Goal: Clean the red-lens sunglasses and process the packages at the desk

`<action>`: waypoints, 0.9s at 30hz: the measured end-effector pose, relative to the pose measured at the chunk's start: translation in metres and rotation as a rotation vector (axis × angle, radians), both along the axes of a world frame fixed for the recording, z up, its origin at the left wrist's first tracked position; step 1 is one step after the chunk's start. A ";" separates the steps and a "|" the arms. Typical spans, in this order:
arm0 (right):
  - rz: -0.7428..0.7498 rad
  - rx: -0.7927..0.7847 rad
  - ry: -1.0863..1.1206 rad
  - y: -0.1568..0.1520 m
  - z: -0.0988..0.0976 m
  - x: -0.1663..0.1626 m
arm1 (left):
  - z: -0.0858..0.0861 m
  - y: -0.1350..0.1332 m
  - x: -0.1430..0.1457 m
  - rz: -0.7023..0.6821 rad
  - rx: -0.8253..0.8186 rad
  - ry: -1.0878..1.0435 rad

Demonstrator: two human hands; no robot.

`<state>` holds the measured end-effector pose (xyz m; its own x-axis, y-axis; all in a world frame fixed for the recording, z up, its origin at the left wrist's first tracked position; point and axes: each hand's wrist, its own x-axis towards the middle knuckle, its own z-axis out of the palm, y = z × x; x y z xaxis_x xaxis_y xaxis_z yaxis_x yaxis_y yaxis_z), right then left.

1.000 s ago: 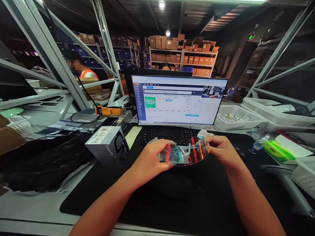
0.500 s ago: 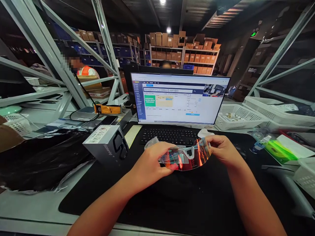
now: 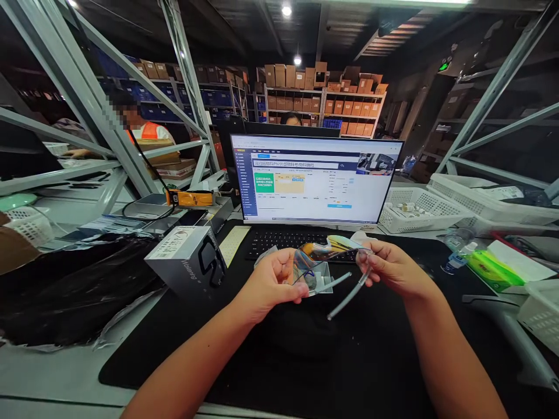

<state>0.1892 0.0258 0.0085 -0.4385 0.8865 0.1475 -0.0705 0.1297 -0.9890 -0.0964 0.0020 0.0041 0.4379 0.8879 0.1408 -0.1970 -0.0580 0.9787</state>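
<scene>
Both my hands hold a pair of mirrored shield sunglasses point(image 3: 325, 256) above the black desk mat point(image 3: 279, 355), just in front of the keyboard point(image 3: 288, 240). My left hand point(image 3: 271, 285) pinches the left end of the lens, fingers closed. My right hand point(image 3: 388, 267) grips the right end at the hinge. One pale temple arm point(image 3: 349, 295) hangs open, pointing down toward me. The lens lies nearly flat, with an orange and blue sheen.
A grey product box point(image 3: 187, 262) stands left of my hands beside black plastic wrap point(image 3: 74, 285). A monitor point(image 3: 314, 177) sits behind the keyboard. White baskets point(image 3: 419, 209) and a green packet point(image 3: 493, 267) lie to the right. Another person in an orange vest point(image 3: 144, 131) works behind the racks.
The sunglasses have tilted from lens facing me to nearly flat, and the right temple arm has swung open downward. Both hands have stayed in place.
</scene>
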 end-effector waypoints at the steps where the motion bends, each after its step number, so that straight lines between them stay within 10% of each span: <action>1: 0.031 -0.007 -0.007 0.000 0.001 0.002 | -0.001 0.002 -0.001 -0.007 -0.016 -0.008; 11: -0.128 0.176 -0.228 -0.016 0.017 0.008 | 0.001 0.015 -0.013 -0.095 0.129 0.150; 20: -0.416 0.745 -0.526 -0.026 0.025 0.022 | -0.007 0.003 0.000 0.244 0.696 0.509; 27: -0.331 0.845 -0.617 -0.023 0.022 0.008 | -0.006 -0.006 0.009 0.269 0.838 0.469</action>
